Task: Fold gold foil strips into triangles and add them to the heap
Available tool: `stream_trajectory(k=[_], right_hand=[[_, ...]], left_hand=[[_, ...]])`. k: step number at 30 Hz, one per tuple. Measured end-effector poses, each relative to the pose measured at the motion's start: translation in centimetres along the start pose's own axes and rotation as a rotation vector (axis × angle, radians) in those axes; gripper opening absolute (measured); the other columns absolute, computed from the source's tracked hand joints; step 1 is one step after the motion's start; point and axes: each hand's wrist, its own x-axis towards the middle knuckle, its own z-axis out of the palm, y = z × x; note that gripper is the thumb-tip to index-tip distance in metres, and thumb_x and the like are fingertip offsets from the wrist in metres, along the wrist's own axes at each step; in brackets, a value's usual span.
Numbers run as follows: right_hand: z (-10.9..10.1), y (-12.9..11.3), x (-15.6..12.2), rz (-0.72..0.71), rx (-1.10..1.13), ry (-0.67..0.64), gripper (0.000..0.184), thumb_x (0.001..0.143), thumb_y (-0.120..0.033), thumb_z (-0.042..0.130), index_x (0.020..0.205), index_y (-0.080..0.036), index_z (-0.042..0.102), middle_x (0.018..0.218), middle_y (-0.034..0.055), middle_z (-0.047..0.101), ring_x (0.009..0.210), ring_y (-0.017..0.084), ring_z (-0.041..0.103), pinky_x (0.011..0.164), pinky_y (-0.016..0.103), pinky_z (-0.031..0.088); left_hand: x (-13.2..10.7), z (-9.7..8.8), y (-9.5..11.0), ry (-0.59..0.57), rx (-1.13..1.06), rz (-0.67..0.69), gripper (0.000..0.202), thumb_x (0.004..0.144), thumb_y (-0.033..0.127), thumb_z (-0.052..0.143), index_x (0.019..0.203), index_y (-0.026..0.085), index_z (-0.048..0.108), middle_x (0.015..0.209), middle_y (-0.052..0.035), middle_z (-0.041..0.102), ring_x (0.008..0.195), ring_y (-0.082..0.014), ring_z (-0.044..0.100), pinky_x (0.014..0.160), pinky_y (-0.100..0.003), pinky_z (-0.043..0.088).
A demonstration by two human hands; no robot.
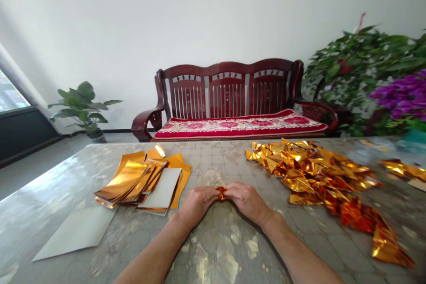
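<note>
Between my two hands, over the middle of the table (pixel 213 239), is a small piece of folded gold foil paper (pixel 221 192). My left hand (pixel 199 204) pinches its left end with the fingers closed. At the other end, my right hand (pixel 249 201) grips it the same way. Most of the piece is hidden by the fingers. To the left lies a loose stack of flat gold foil sheets (pixel 128 182), some with a pale side up. A heap of folded gold foil pieces (pixel 299 164) spreads over the right side.
A single pale sheet (pixel 78 233) lies at the table's left front. Clear plastic (pixel 369 148) and more foil pieces (pixel 404 170) sit at the far right. Beyond the table stand a wooden bench (pixel 229 88) with a red cushion, a potted plant (pixel 84 108) and purple flowers (pixel 404 95).
</note>
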Motion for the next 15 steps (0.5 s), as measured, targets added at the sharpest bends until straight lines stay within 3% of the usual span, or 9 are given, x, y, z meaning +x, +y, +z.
stream_trajectory(k=[15], right_hand=[[0.2,-0.61,0.04,0.018,0.039,-0.02,0.018,0.094,-0.021,0.057,0.095,-0.024,0.075,0.09,0.003,0.073,0.085,0.015,0.068,0.077,0.024,0.054]], left_hand=[[-0.35,0.34,0.3,0.024,0.103,-0.066,0.021,0.096,0.029,0.053,0.094,0.024,0.073,0.09,-0.0034,0.075,0.084,-0.0156,0.068,0.078,-0.022,0.05]])
